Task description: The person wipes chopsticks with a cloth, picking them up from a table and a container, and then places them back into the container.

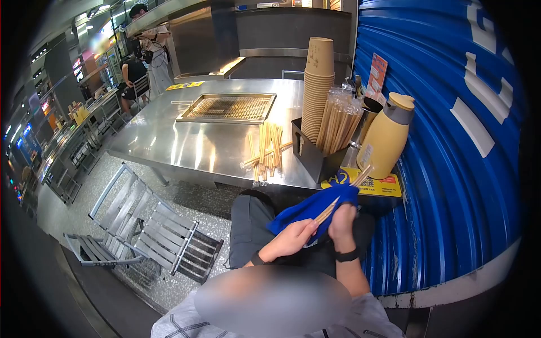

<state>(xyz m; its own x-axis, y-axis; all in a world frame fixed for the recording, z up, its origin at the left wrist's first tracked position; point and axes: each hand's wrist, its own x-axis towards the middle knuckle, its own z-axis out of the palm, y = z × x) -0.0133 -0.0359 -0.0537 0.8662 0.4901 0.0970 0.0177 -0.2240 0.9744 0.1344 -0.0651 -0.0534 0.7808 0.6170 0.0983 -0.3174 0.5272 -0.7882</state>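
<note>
My left hand (294, 236) is closed around the lower ends of some wooden chopsticks (326, 212), held over my lap. A blue cloth (301, 213) drapes across them, and my right hand (342, 223) grips it, slightly blurred. The chopsticks' tips stick out past the cloth towards the yellow jug. On the steel table (186, 143) lies a loose pile of chopsticks (269, 152), several of them crossed. To its right stands a black holder (307, 155) with a tall stack of paper cups (318, 84) and wrapped chopsticks (340, 121).
A yellow jug (386, 138) stands by the blue corrugated shutter (434, 112), near a yellow printed card (389, 185). A grill grate (231, 107) is set into the table. Slatted folding chairs (160, 236) stand at left. Other people (135, 76) are in the background.
</note>
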